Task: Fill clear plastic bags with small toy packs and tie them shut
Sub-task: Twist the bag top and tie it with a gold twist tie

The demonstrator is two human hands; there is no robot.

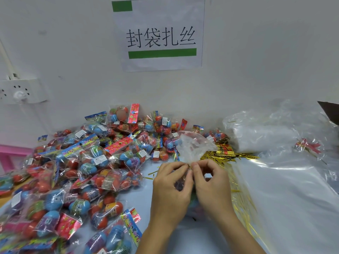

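— What have you got hold of there?

— A clear plastic bag (194,145). Its neck is gathered between my two hands, and the loose top fans out just above my fingertips. My left hand (170,187) and right hand (212,186) are pressed close together, thumbs and forefingers curled and pinching the neck from either side. A gold twist tie (189,166) sits right at the pinch, between my fingertips.

— And the filled part of the bag?

— Below my fingers, mostly hidden behind my palms. I can see coloured shapes through the gap, but I can't tell how many packs are inside.

— Where are the toy packs?

— To the left of my left hand, a big heap of toy packs (88,167) spreads across the table (183,239), running up beyond my fingertips to the wall. Small clear packets with red, blue and purple egg shapes and bright card headers.

— Anything on your right?

— Just beyond my right hand lies a bundle of gold ties (227,154), with loose strands trailing down beside my right wrist. Farther right is a stack of clear bags (275,140). On the wall above my hands hangs a paper sign (161,33) with green bars, and far left there is a power strip (20,90).
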